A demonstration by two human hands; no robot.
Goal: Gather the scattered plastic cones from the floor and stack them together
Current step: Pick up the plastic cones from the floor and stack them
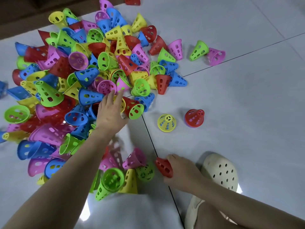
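A big heap of perforated plastic cones in red, blue, green, yellow and pink covers the left of the tiled floor. My left hand reaches into the heap's near edge with straight fingers, touching a yellow cone beside a red one. Low down, my right hand grips a red cone lying on its side. A yellow cone stands upright alone. To its right, a red cone tops a short stack with a pink rim under it.
A green cone and a pink cone lie apart at the upper right. A cream perforated clog on a foot sits at the lower right. Dark tile seams cross the pale floor. A brown edge runs along the top left.
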